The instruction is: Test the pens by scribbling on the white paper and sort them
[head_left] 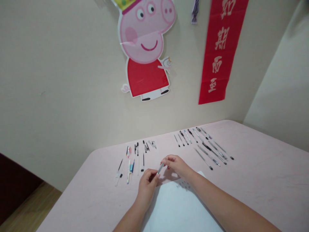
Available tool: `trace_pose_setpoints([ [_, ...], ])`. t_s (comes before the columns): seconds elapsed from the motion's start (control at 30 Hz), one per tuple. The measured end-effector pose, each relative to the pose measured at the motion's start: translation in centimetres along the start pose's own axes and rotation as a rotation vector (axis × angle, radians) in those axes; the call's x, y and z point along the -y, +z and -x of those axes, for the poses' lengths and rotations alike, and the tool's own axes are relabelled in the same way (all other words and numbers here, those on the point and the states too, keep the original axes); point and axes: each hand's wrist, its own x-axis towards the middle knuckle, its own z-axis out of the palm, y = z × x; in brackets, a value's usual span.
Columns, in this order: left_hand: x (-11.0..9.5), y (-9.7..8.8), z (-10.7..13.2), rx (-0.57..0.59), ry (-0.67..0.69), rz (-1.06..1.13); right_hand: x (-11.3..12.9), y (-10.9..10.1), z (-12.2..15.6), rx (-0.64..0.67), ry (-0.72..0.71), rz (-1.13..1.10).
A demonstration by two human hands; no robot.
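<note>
A slim, clear pen (160, 168) spans the gap between my two hands, tilted, over the far edge of a white sheet of paper (178, 209). My left hand (147, 181) pinches its lower end. At the upper end, the fingers of my right hand (175, 165) are closed on it. My fingers cover both ends, so I cannot see its tip or whether it is in one piece. Small dark scribbles (183, 185) mark the paper beside my right wrist.
On the pink tabletop (260, 180), pen parts, caps and refills (130, 170) lie left of my hands. Several pens (213, 153) lie in rows to the right. Behind the table, the wall holds a pig cutout (147, 75) and a red banner (220, 51).
</note>
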Motion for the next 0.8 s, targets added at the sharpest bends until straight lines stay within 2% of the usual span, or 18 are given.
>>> trace_pose_setpoints([
  [0.2, 0.17, -0.09, 0.02, 0.017, -0.014, 0.009, 0.58, 0.30, 0.51, 0.125, 0.003, -0.136],
  [0.6, -0.31, -0.16, 0.15, -0.043, 0.142, -0.211, 0.63, 0.40, 0.34, 0.034, -0.014, -0.012],
  [0.8, -0.22, -0.16, 0.05, -0.070, 0.147, -0.223, 0.40, 0.54, 0.21, 0.033, -0.031, -0.003],
])
